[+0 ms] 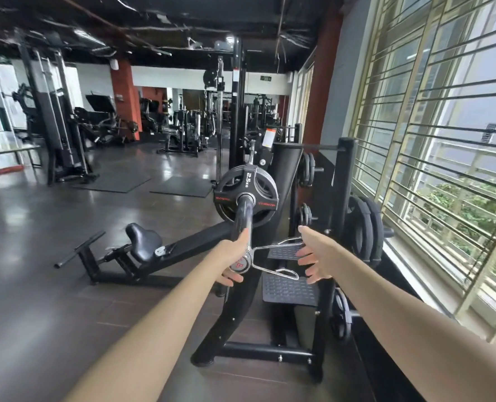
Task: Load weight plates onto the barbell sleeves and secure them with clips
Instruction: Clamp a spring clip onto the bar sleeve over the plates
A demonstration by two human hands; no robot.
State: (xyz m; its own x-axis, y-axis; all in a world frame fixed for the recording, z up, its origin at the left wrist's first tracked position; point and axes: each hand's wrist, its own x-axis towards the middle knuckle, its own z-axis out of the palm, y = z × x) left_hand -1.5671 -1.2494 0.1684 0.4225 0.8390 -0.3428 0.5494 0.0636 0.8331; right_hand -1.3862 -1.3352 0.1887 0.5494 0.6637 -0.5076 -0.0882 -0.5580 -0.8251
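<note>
Clip: one chrome spring clip (272,261) sitting on the very tip of the sleeve, its two handles poking out toward the right of the frame, just left of my right palm.
Sleeve: barbell sleeve (242,220) runs from centre frame away and up from me, so the clip has to slide along that axis, away from me, toward the plate.
Plate: one 2.5 kg plate (246,195) already on, up the sleeve from the clip, clearly apart from it.
Left hand (231,264): curled loosely around the sleeve end right by the coil, steadying it I guess. Not on the clip handles.
Right hand (313,258): spread wide, fingers loose, gripping nothing, just beside the handles. It's the nearer one for the squeeze.
Spare plates: several more on the storage rack (343,181) at right, couldn't count them exactly.
Status: my read is plate loaded, clip not seated yet.
</note>
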